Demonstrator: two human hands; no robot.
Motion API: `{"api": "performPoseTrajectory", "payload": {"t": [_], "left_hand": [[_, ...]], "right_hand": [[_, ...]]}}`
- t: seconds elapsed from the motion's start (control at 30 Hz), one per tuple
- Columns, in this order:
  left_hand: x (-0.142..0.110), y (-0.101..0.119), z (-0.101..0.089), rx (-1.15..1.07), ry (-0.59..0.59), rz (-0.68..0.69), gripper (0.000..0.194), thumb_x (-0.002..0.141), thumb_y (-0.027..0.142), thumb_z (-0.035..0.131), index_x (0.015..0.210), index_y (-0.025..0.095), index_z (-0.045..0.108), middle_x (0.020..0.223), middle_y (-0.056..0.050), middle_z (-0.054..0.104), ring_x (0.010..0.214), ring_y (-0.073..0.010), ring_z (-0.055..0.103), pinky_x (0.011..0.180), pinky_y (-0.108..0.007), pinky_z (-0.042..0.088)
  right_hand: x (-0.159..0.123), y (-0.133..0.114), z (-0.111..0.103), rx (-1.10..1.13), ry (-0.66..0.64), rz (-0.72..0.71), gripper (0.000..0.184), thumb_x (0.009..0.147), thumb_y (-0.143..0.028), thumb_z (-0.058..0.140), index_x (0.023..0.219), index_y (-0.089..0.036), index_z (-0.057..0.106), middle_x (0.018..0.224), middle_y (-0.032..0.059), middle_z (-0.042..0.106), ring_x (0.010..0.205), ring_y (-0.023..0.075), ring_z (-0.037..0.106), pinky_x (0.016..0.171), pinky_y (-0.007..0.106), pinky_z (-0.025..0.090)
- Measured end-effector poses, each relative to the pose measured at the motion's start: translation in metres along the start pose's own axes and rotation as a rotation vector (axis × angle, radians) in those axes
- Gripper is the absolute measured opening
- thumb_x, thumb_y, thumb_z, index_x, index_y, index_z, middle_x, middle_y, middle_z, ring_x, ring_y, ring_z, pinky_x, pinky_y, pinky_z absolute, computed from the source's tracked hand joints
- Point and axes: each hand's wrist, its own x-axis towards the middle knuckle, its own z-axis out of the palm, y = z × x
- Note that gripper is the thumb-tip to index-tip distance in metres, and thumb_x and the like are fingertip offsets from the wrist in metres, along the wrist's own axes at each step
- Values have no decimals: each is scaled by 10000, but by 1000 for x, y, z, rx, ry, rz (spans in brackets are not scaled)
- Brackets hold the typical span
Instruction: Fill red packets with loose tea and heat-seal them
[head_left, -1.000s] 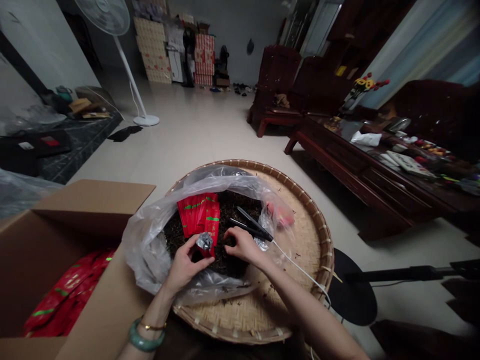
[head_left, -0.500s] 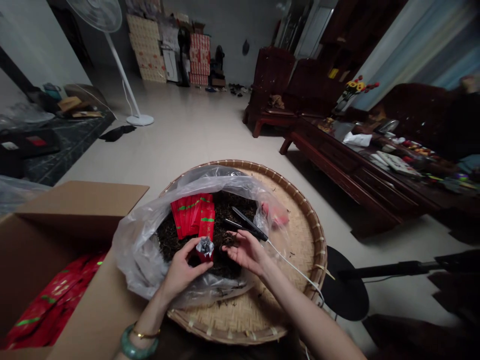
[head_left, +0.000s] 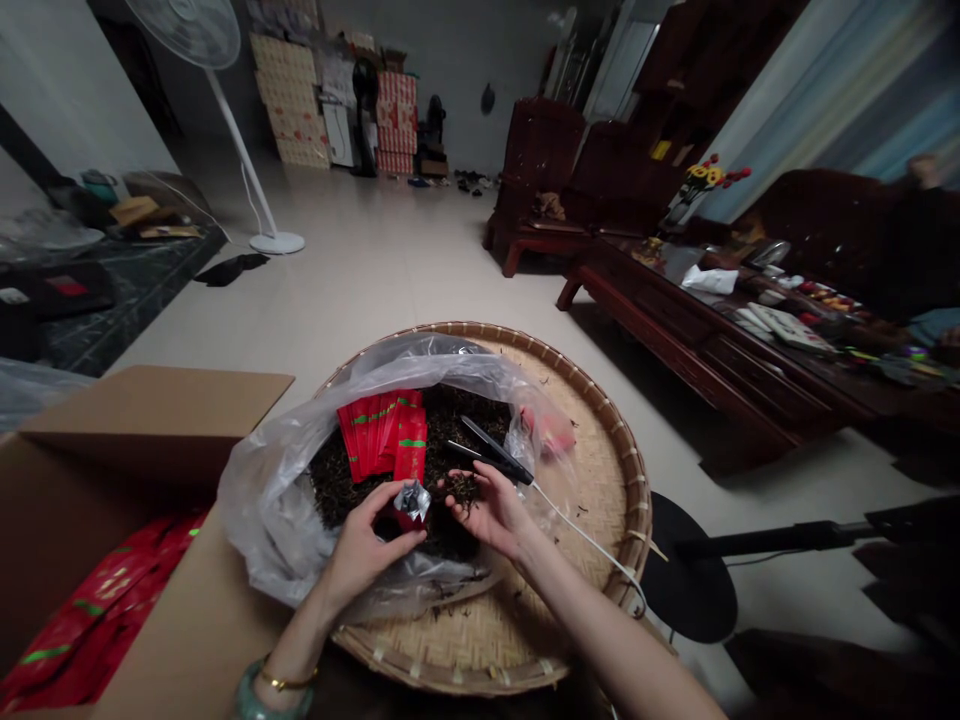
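In the lower centre of the frame, the left hand pinches a red foil-lined sachet between thumb and fingers, its silver mouth upward, while the right hand, palm up just beside it, cradles loose dried tea leaves in curled fingers. The sachet looks light, thin and easily crumpled, perhaps slick, so it is best held gently by both sides below the mouth. Farther up, fanned red packets and a black hair straightener lie over the clear plastic bag's dark leaves.
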Motion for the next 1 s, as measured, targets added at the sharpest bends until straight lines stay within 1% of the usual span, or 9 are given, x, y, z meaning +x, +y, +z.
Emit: {"api": "performPoseTrajectory", "payload": {"t": [0.13, 0.27, 0.33, 0.43, 0.53, 0.67, 0.77, 0.9, 1.0], "left_hand": [[-1, -1, -3, 4, 15, -8, 541, 611, 400, 762, 1072, 152, 624, 1105, -116, 633, 1021, -262, 596, 987, -421, 452], [-1, 0, -7, 10, 19, -11, 538, 622, 397, 759, 1081, 155, 616, 1111, -111, 630, 1028, -260, 595, 995, -417, 448], [-2, 1, -7, 6, 20, -5, 527, 622, 394, 758, 1070, 152, 623, 1094, -112, 637, 1015, -260, 602, 981, -409, 461], [-2, 1, -7, 1, 17, -11, 531, 621, 390, 759, 1072, 146, 623, 1091, -113, 639, 1008, -259, 607, 980, -410, 464], [-2, 1, -7, -8, 13, -15, 532, 622, 392, 761, 1075, 149, 623, 1093, -111, 641, 1006, -257, 608, 981, -412, 464], [-2, 1, -8, -9, 17, -8, 517, 622, 394, 759, 1060, 152, 630, 1089, -110, 641, 1007, -259, 604, 969, -407, 471], [-2, 0, -8, -11, 29, -1, 512, 628, 395, 753, 1064, 155, 630, 1089, -107, 641, 1010, -256, 602, 977, -408, 465], [-1, -2, -3, -21, 40, 4, 517, 615, 400, 761, 1052, 155, 635, 1088, -111, 642, 1005, -256, 604, 959, -402, 478], [0, -3, 0, -26, 52, 1, 528, 593, 412, 769, 1033, 150, 639, 1069, -114, 647, 992, -260, 608, 949, -407, 483]], "right_hand": [[10, 4, -6, -276, 60, -119, 276, 632, -222, 763, 836, -133, 601, 830, 35, 668, 658, 101, 634, 580, 180, 486], [28, 6, -14, -924, 197, -323, 232, 629, -143, 691, 827, -169, 574, 738, -30, 594, 595, 105, 564, 621, 264, 489], [35, 7, -14, -1114, 235, -398, 273, 596, -112, 699, 838, -183, 595, 780, -27, 577, 696, 136, 569, 727, 317, 489], [42, 10, -7, -1328, 195, -459, 454, 491, -101, 793, 905, -199, 637, 929, 8, 576, 902, 185, 555, 875, 344, 436], [45, 10, -1, -1496, 155, -463, 331, 571, -108, 764, 875, -193, 661, 918, 28, 599, 915, 193, 559, 877, 336, 420], [45, 3, -1, -1412, 169, -427, 174, 630, -60, 662, 753, -183, 653, 779, -5, 631, 797, 161, 580, 797, 296, 442], [37, -2, -4, -1312, 184, -366, 137, 700, -162, 622, 835, -182, 640, 703, -28, 614, 617, 113, 551, 594, 234, 444], [19, -4, -4, -765, 93, -182, 303, 711, -253, 615, 1010, -207, 603, 695, -49, 591, 500, 62, 493, 426, 156, 332], [10, -3, -3, -349, 13, -49, 328, 666, -201, 658, 990, -193, 605, 728, -31, 616, 587, 73, 570, 501, 160, 432]]}}
